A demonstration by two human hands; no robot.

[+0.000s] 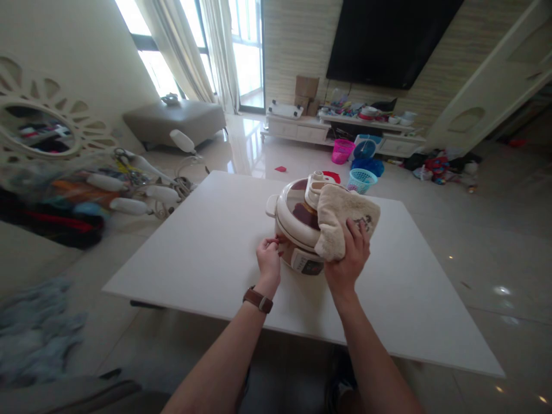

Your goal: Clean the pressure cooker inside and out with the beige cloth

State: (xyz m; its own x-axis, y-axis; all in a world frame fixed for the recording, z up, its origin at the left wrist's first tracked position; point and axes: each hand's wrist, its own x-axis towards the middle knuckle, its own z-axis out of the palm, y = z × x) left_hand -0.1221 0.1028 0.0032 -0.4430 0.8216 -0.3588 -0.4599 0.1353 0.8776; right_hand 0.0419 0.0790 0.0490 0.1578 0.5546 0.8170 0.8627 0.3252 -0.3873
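A cream and brown rice cooker (294, 217) stands on the white table (207, 253). My right hand (347, 261) presses a beige cloth (340, 221) onto the cooker's lid and front, with its fingers wrapped over the cloth. My left hand (269, 257), with a brown watch strap at the wrist, rests against the cooker's left side just under the lid rim; its fingers are curled and pinched there. What they pinch, if anything, I cannot make out.
A grey bench (175, 119) stands by the window at the back left. Cables and white handles (142, 190) lie on a surface left of the table. Pink (342, 150) and teal (361, 180) baskets sit on the floor behind, below a TV and a cluttered low cabinet (345, 129).
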